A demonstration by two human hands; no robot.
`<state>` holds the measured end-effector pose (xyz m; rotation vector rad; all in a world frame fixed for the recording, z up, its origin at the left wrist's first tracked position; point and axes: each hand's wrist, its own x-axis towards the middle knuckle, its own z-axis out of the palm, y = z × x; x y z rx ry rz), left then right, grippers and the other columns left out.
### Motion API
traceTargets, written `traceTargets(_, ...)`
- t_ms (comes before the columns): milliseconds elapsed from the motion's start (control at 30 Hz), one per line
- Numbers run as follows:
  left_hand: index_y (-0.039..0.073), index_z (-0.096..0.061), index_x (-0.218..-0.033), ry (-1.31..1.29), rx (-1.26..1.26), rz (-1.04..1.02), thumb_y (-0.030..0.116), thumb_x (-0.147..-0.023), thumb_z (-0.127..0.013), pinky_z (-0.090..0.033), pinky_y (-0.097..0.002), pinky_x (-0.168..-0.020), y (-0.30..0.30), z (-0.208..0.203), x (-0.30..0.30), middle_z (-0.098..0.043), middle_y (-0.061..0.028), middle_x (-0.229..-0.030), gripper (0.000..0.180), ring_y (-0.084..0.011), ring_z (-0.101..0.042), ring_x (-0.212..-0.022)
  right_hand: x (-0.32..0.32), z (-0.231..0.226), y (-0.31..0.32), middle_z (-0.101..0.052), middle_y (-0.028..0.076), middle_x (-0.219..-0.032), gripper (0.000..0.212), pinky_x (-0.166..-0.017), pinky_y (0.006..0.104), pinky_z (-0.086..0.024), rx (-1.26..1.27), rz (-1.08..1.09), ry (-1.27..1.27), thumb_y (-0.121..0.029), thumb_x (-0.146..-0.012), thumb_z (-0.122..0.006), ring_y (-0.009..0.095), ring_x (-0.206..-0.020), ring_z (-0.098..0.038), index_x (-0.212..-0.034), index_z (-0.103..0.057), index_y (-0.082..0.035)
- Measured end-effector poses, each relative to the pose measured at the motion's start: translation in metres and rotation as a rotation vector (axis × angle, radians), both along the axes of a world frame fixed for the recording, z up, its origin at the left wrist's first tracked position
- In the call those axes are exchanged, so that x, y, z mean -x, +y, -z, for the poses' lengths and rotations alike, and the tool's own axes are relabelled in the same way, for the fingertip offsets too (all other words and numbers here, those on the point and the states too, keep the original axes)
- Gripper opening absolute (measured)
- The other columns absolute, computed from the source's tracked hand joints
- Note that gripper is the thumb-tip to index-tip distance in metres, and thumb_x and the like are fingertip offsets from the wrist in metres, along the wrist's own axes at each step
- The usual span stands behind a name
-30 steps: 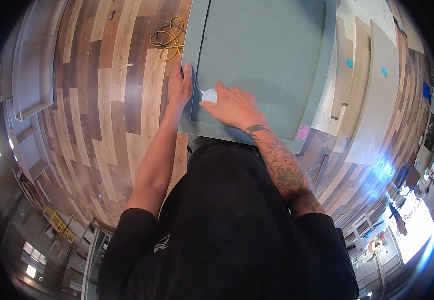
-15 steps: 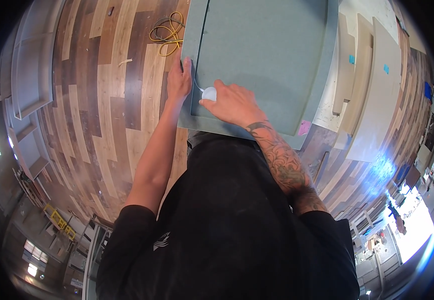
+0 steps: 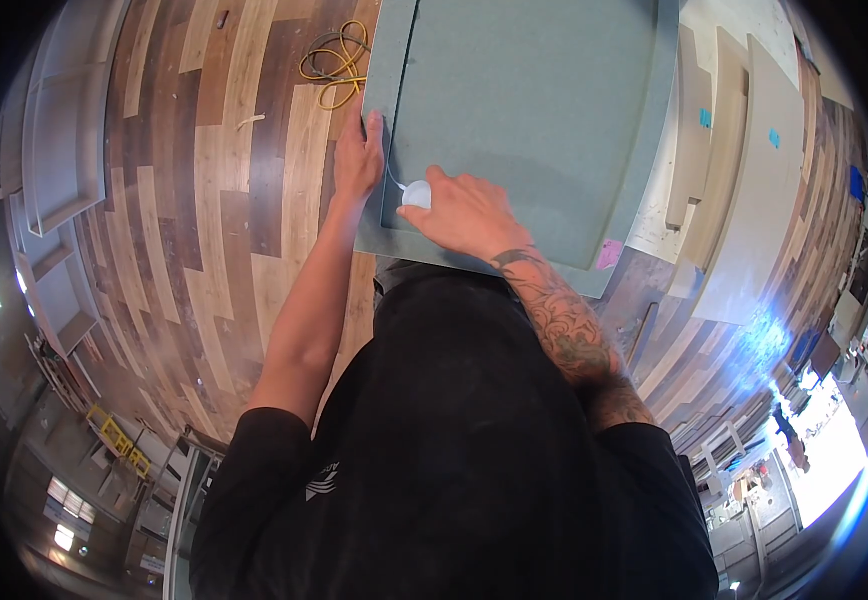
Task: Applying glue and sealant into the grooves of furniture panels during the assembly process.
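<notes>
A grey-green framed panel (image 3: 524, 120), like a cabinet door with a recessed middle, lies before me. My left hand (image 3: 358, 160) grips its left edge, thumb on top and fingers over the side. My right hand (image 3: 469, 212) is closed round a white, round-ended squeeze bottle (image 3: 416, 194). A thin, curved pale nozzle runs from it to the inner edge of the frame on the left. My palm and fingers hide the rest of the bottle. A pink sticker (image 3: 609, 254) is on the panel's near right corner.
A coiled yellow cord (image 3: 339, 62) lies on the wood-plank floor (image 3: 244, 190) left of the panel. Pale boards (image 3: 744, 170) with blue tape lie at the right. White open cabinet boxes (image 3: 64, 130) stand at the far left. A distant person (image 3: 792, 440) is at the bright doorway.
My right hand and the bottle have shifted very slightly toward the near left. My left hand keeps its hold on the panel's edge.
</notes>
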<state>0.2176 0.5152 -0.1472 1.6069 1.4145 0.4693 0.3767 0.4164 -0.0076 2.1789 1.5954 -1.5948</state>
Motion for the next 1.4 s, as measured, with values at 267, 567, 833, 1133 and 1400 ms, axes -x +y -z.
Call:
traceTargets(267, 0.015, -0.044, -0.155, -0.016, -0.03, 0.007, 0.044, -0.109, -0.042, -0.046, -0.0475, -0.106, -0.0014, 0.002, 0.0013, -0.062, -0.022, -0.14, 0.054, -0.0435, -0.058, -0.128, 0.0025, -0.0003, -0.0043, -0.072, 0.026, -0.106, 0.059, -0.088, 0.0539, -0.053, -0.01, -0.004, 0.005, -0.052, -0.093, -0.065, 0.044, -0.103, -0.068, -0.12, -0.062, 0.001)
traceTargets(567, 0.017, -0.043, -0.155, 0.007, -0.024, 0.008, 0.045, -0.109, -0.041, -0.046, -0.0474, -0.106, -0.0034, 0.0026, 0.0031, -0.061, -0.0209, -0.141, 0.054, -0.0431, -0.058, -0.128, 0.0002, -0.0047, -0.0012, -0.072, 0.025, -0.105, 0.059, -0.087, 0.0541, -0.053, 0.001, 0.024, -0.028, -0.053, -0.093, -0.065, 0.045, -0.103, -0.068, -0.118, -0.062, 0.0)
traceTargets(833, 0.017, -0.043, -0.155, 0.002, -0.016, 0.007, 0.045, -0.109, -0.041, -0.045, -0.0467, -0.107, -0.0041, 0.0008, 0.002, -0.061, -0.0208, -0.142, 0.054, -0.0421, -0.058, -0.129, 0.0028, -0.0034, -0.0059, -0.072, 0.026, -0.106, 0.059, -0.087, 0.055, -0.053, -0.016, 0.01, -0.019, -0.053, -0.093, -0.065, 0.045, -0.103, -0.068, -0.119, -0.063, 0.0)
traceTargets(1133, 0.016, -0.043, -0.155, -0.007, -0.041, 0.016, 0.046, -0.109, -0.041, -0.044, -0.0464, -0.108, -0.0046, -0.0002, 0.0043, -0.06, -0.0213, -0.142, 0.056, -0.0423, -0.057, -0.13, -0.0022, -0.0043, -0.0016, -0.072, 0.026, -0.106, 0.061, -0.087, 0.0549, -0.053, -0.004, 0.03, -0.042, -0.054, -0.093, -0.065, 0.045, -0.103, -0.068, -0.118, -0.063, 0.001)
traceTargets(1400, 0.014, -0.043, -0.155, 0.002, -0.043, 0.008, 0.046, -0.108, -0.042, -0.044, -0.0468, -0.108, -0.0066, -0.0033, 0.0035, -0.06, -0.0225, -0.142, 0.056, -0.0432, -0.057, -0.13, 0.0025, -0.004, -0.0066, -0.073, 0.025, -0.103, 0.059, -0.087, 0.0548, -0.053, -0.01, 0.011, -0.036, -0.053, -0.093, -0.065, 0.045, -0.101, -0.069, -0.117, -0.063, 0.001)
